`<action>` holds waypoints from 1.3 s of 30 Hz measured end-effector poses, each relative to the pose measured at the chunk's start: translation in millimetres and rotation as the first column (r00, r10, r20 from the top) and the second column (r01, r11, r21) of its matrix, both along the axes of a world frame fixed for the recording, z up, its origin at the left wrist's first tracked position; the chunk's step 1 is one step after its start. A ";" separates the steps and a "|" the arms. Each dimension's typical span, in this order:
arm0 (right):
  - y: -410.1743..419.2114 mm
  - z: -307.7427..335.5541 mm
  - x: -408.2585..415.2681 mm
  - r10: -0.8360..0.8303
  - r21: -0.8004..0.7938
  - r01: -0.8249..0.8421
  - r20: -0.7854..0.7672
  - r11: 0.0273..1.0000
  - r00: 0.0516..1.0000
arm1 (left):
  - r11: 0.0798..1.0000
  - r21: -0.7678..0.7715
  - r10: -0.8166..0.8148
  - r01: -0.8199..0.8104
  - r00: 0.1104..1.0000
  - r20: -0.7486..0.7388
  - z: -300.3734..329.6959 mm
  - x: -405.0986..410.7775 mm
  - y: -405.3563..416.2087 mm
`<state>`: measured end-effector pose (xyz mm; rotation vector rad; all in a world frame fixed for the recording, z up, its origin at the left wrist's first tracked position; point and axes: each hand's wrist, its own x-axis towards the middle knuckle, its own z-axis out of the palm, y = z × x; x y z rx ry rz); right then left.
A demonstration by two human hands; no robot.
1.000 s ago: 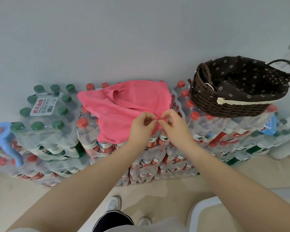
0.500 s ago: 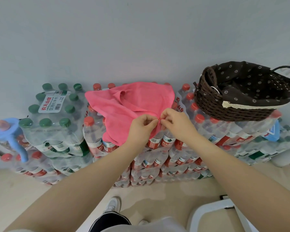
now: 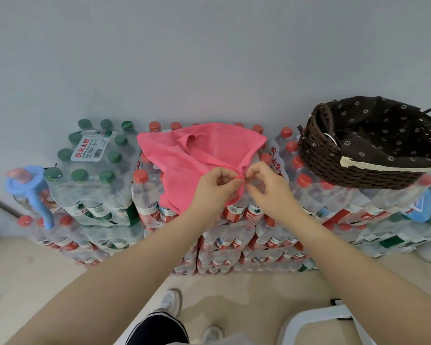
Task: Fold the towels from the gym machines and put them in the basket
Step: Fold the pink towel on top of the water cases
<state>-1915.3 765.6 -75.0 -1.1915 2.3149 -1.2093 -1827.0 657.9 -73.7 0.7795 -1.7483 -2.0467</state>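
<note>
Left hand (image 3: 215, 189) pinched near edge of pink towel (image 3: 197, 155); right hand (image 3: 266, 188) curled beside it, grip on cloth uncertain. Towel lay crumpled atop bottle packs (image 3: 100, 185). Basket (image 3: 373, 143) stood well right, nearer right hand.

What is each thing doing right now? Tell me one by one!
pink towel: rumpled, not folded yet, lying on the water bottle packs.
basket: upright on the packs, holding only its dark liner.
left hand: pinches the towel's near edge.
right hand: pinches the same edge, beside the left.
blue jug: upright, lid on.
</note>
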 end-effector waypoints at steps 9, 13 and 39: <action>-9.3 20.4 40.4 0.131 -0.144 -0.124 0.037 0.982 0.991 | 0.963 0.261 -0.014 0.062 0.983 -0.181 46.8 37.4 -9.7; -18.2 30.5 68.3 0.104 -0.073 -0.116 -0.153 0.991 0.983 | 0.976 0.194 -0.065 0.094 0.986 -0.151 64.0 72.2 -17.9; 24.1 -2.2 227.6 -0.361 0.464 0.471 -0.311 0.750 0.879 | 0.903 0.152 0.387 -0.402 0.914 0.120 25.0 306.8 -81.9</action>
